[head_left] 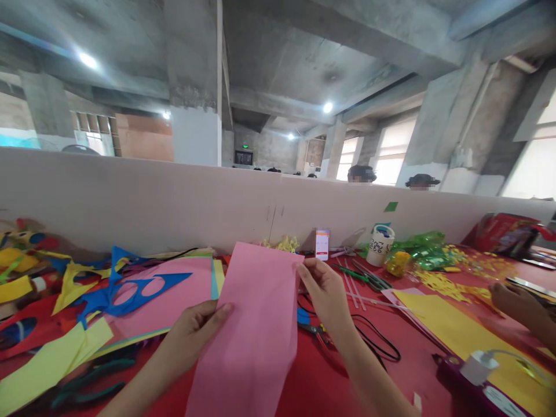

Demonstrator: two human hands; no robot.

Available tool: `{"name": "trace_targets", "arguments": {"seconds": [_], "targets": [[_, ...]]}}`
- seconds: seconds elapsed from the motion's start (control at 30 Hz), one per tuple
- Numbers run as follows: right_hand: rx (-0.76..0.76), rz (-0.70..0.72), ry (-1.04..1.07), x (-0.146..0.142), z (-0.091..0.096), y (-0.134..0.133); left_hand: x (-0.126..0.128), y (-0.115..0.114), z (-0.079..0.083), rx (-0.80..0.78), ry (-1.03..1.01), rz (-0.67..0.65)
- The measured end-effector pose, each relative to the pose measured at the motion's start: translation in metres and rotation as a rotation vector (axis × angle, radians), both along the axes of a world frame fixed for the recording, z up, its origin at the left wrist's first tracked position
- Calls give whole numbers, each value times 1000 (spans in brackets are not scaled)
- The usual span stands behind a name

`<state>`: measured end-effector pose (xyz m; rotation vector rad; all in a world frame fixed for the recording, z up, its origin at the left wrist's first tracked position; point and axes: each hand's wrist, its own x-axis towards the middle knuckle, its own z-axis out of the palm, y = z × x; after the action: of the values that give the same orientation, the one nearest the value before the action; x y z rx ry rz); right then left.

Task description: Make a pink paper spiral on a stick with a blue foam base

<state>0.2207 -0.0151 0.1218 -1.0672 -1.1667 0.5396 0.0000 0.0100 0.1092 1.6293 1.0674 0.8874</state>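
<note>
A long sheet of pink paper (254, 324) is held up in front of me, above the red table. My left hand (202, 324) pinches its left edge, thumb on the near face and fingers behind. At the upper right corner my right hand (319, 284) grips the paper between thumb and fingers. Below my right hand lie scissors (319, 333), partly hidden by my wrist. To the left of the held sheet rests a stack of coloured paper (174, 278), pink on top, with a blue cut-out scrap (143, 292) lying over it.
Yellow paper (460, 324) and a purple power strip (473, 382) with a white plug lie right. A phone (322, 243) leans against the white partition (130, 197), near a white cup (381, 246). Green-handled pliers (93, 382) lie front left. Another person's hand (512, 301) is far right.
</note>
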Motion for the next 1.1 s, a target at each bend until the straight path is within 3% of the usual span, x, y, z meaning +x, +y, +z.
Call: {"name": "trace_targets", "arguments": {"seconds": [0.1,0.17,0.23,0.4,0.53,0.63,0.87,1.1], "targets": [[-108,232,79,-6,-4,2,0,1,3,-9,-80,151],[-167,401,25,-11,-8,3,-2,2,6,10,-163,249],[-174,445,-69,-16,-11,4,-3,4,7,31,-245,309],[-37,141,-345,-25,-14,1,-8,7,2,57,-345,317],[31,-65,-477,-30,-16,-2,-5,6,-5,31,-403,227],[32,-12,-449,-35,-19,-1,-2,4,-7,-31,-378,210],[-59,192,-255,-57,-37,5,-10,15,-2,31,-443,468],[-32,-8,-420,-65,-47,3,-13,17,-12,61,-377,508]]}}
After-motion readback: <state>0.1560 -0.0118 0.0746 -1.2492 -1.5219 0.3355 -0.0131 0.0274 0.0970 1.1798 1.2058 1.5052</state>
